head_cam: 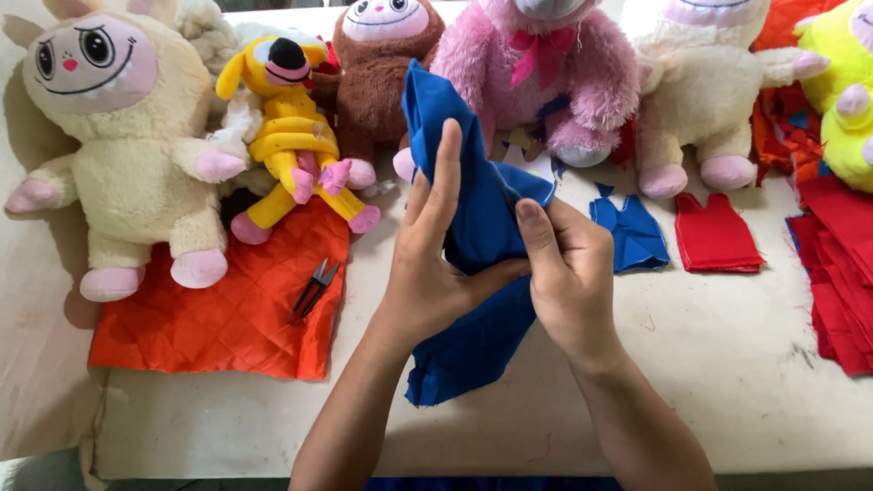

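Both hands pinched the limp, light blue cloth piece (likely best gripped at its folded edge) near the bench's middle.

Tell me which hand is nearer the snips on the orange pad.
Left. The left hand holds the blue cloth just right of the snips; the right hand is farther right, beyond the cloth.

Blue cloth; orange quilted mat; pink plush; possibly cream plush.
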